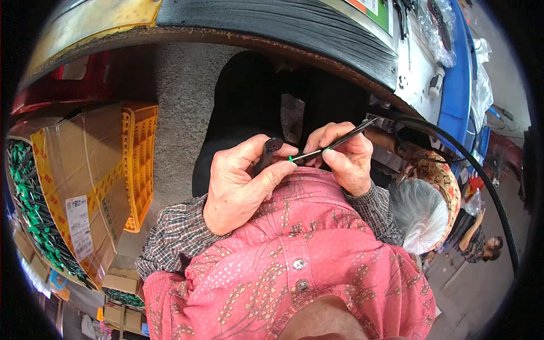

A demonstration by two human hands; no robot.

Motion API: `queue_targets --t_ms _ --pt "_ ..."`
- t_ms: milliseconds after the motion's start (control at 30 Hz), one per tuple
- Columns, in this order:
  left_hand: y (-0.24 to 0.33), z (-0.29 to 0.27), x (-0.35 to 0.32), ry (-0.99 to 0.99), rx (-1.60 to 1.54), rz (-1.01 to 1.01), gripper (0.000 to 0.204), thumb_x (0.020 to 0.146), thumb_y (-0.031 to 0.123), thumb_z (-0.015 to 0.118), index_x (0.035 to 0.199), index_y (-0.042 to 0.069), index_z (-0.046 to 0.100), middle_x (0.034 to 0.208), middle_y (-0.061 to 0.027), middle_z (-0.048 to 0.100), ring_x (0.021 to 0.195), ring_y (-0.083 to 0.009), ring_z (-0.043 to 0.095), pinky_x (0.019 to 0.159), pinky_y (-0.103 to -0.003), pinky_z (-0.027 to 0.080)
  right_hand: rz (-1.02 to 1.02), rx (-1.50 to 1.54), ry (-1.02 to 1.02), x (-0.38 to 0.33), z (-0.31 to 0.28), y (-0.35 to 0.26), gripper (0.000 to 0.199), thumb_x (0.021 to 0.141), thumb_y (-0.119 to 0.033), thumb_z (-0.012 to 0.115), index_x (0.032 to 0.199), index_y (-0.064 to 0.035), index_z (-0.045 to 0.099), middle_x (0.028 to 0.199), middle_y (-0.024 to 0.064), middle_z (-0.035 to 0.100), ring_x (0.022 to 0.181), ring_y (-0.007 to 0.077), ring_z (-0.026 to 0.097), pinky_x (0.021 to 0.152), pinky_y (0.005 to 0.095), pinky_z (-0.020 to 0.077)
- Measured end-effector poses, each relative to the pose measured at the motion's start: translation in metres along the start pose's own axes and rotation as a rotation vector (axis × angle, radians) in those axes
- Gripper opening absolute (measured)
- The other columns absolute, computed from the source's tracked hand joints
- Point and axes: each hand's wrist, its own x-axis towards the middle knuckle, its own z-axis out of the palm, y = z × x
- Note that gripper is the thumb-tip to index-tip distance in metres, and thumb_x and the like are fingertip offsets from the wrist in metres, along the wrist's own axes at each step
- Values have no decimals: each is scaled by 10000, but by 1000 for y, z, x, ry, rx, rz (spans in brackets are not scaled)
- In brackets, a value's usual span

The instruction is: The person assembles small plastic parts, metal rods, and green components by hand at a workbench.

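My left hand is closed, thumb and fingers around a black plastic piece with a round, flat end that has small holes in it. A small green tip shows by its fingertips. From there a thin metallic rod runs across to my right hand. My right fingers pinch slim black rods pointing up to the right, with another bit of green at the thumb. Both hands are in front of my pink patterned top, above my lap. What lies inside the fingers is hidden.
At my left stands a cardboard box full of black and green parts, beside an orange plastic crate. A dark-edged table curves across the front. A blue tray is at right; a grey-haired person sits close by.
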Motion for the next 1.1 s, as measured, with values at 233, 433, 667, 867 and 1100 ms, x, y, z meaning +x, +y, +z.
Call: queue_targets --t_ms 233,433,667,867,1100 --pt "-2 0 0 -14 81 37 150 837 32 687 972 -24 656 759 -26 624 697 -26 539 617 -190 446 -140 -48 23 3 -3 15 167 896 -107 570 958 41 613 907 132 619 786 154 579 731 276 474" --pt "-7 4 6 -11 393 328 179 794 36 705 959 -13 658 785 -98 643 662 -101 596 626 -237 488 -79 -259 -42 -1 -6 4 134 824 -83 660 910 19 654 830 79 627 663 109 531 591 247 405" --pt "-5 9 4 -12 412 348 350 731 16 752 1053 13 616 806 -84 633 662 -117 618 590 -243 487 -67 -211 38 -6 -10 12 92 818 -62 695 851 12 651 739 33 591 658 103 489 587 239 373" --pt "-14 2 3 34 458 379 205 728 -3 761 887 -8 631 826 -64 648 708 -93 610 612 -220 483 19 -19 86 -7 -12 23 99 827 -68 692 839 18 644 742 18 554 673 92 467 595 233 364" --pt "-19 1 10 111 475 516 176 717 3 755 834 -8 624 762 -94 607 626 -162 609 540 -259 477 97 85 92 -2 -13 35 100 827 -84 698 848 3 653 751 21 569 662 82 484 591 222 385"
